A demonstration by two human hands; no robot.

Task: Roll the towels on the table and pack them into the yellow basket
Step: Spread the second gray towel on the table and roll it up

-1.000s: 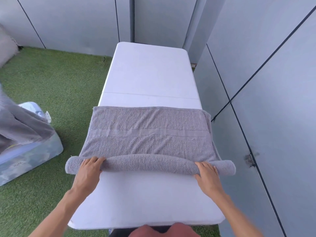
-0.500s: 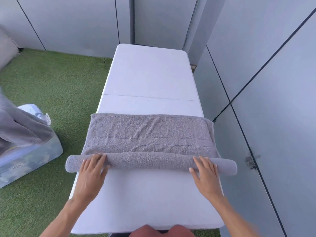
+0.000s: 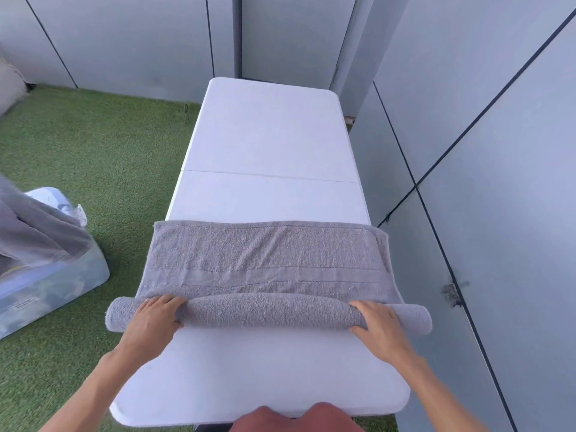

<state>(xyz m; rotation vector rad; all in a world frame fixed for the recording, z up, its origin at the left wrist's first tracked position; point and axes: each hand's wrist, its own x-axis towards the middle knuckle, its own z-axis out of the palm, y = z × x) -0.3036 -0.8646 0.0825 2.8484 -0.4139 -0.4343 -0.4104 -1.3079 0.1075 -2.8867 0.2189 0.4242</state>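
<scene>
Towel [image 3: 265,260] grey, half rolled across table [image 3: 268,141] at 6 o'clock | left hand [image 3: 152,319] and right hand [image 3: 378,327] curl over roll near its ends | handling: soft, light, limp; likely loosens unless held evenly at both ends | basket: unseen

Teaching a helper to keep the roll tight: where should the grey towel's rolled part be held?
Near each end of the roll, from the near side, as the left hand and right hand do: it is long, soft and overhangs both table edges.
</scene>
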